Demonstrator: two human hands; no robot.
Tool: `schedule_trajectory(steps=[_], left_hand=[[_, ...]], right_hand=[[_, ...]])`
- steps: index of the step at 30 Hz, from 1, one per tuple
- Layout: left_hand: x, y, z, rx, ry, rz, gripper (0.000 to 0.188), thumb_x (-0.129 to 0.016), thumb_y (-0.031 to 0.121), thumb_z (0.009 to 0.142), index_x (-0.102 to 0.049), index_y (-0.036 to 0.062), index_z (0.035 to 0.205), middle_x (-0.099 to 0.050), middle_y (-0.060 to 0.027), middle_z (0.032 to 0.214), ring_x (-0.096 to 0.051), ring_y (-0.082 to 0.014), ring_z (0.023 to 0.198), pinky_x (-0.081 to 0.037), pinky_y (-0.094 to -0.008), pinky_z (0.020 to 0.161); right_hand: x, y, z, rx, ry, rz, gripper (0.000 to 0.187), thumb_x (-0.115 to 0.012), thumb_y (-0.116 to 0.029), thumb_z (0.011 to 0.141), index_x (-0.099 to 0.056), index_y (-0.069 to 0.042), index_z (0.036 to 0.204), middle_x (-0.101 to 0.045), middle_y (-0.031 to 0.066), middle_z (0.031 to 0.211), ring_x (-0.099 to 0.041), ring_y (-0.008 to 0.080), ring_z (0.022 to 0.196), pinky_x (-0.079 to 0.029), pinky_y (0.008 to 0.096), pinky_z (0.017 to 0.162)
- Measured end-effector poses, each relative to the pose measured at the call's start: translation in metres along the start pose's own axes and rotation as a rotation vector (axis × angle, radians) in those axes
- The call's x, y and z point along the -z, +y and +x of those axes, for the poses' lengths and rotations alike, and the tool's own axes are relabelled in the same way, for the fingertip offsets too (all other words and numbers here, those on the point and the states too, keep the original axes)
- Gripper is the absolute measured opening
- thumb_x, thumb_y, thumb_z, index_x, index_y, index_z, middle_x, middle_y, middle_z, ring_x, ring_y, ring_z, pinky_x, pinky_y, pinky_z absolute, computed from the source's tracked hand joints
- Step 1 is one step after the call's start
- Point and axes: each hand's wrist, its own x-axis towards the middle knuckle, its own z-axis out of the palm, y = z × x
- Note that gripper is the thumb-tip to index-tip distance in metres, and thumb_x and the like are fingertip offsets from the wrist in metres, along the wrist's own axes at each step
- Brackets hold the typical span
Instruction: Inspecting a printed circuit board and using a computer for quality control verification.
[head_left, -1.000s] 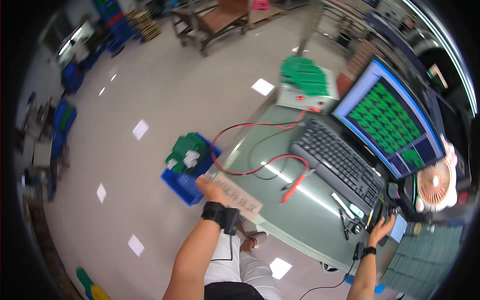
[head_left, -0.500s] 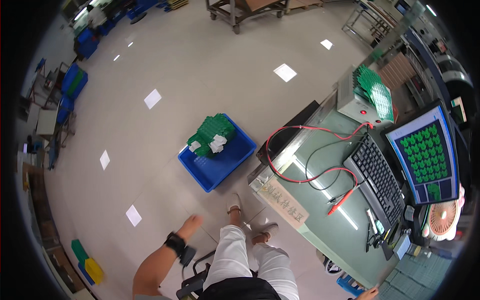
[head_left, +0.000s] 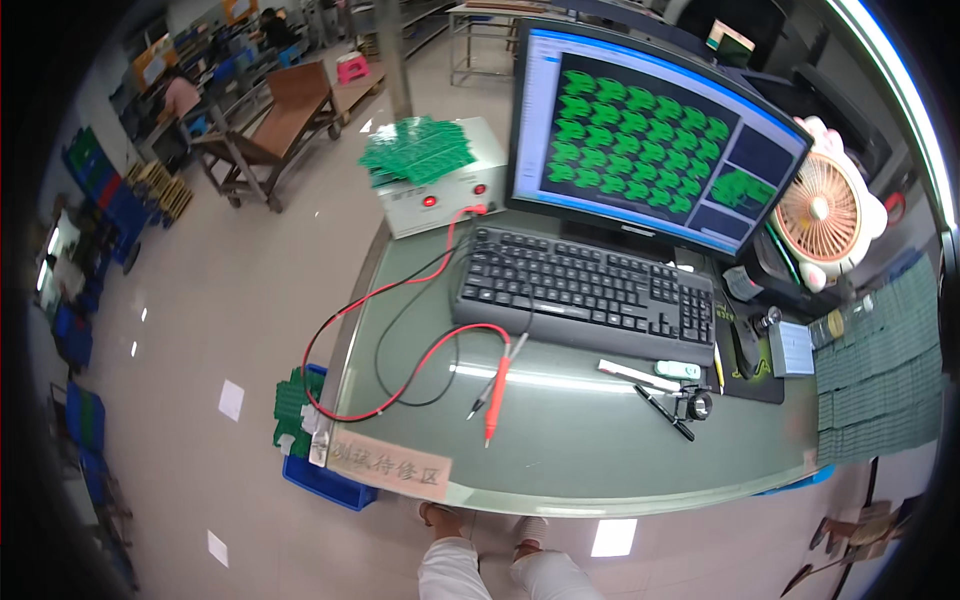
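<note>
Neither of my hands shows; only my legs and feet appear below the desk. On the green desk top lie a red test probe and a dark probe, their leads looping left to a grey box with red lights. Green circuit boards are piled on that box. A black keyboard sits in front of the monitor, which displays rows of green shapes. To the left of the desk, a blue bin, partly hidden, holds more green boards.
A pen, a mouse and a small blue-white box lie on the right. Stacked boards rise at the desk's right edge, with a fan behind. A wheeled cart stands far left, beyond the floor.
The view has swung right and up, so the desk and monitor now fill the middle. My left forearm and my right hand have gone out of view.
</note>
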Motion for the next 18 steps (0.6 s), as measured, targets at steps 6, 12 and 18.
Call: schedule_trajectory(steps=[6, 12, 18], left_hand=[[-0.020, 0.011, -0.006, -0.067, 0.027, 0.316, 0.065, -0.049, 0.054, 0.091, -0.056, 0.0053, 0.133, -0.060, -0.0167, 0.131, -0.060, -0.0318, 0.114, -0.046, -0.0422, 0.092], [-0.028, 0.043, -0.023, -0.043, 0.072, 0.786, 0.062, -0.049, 0.050, 0.093, -0.055, 0.0059, 0.136, -0.058, -0.0165, 0.135, -0.056, -0.0322, 0.120, -0.043, -0.0403, 0.098], [-0.014, 0.153, -0.100, 0.106, 0.214, 1.822, 0.059, -0.050, 0.046, 0.095, -0.053, 0.0065, 0.139, -0.055, -0.0163, 0.139, -0.053, -0.0326, 0.126, -0.040, -0.0384, 0.104]], right_hand=[[-0.029, -0.016, 0.042, 0.032, -0.056, -0.027, 0.028, -0.052, -0.039, 0.097, -0.057, -0.014, 0.085, -0.058, 0.0026, 0.072, -0.055, 0.0182, 0.064, -0.041, 0.0376, 0.054], [-0.037, -0.024, 0.052, 0.079, -0.048, -0.035, 0.025, -0.053, -0.039, 0.096, -0.056, -0.014, 0.094, -0.058, 0.0035, 0.080, -0.056, 0.0186, 0.072, -0.042, 0.0394, 0.059], [-0.043, -0.050, 0.045, 0.095, -0.018, -0.070, 0.025, -0.054, -0.038, 0.096, -0.055, -0.015, 0.103, -0.059, 0.0044, 0.089, -0.056, 0.0190, 0.080, -0.043, 0.0411, 0.064]])
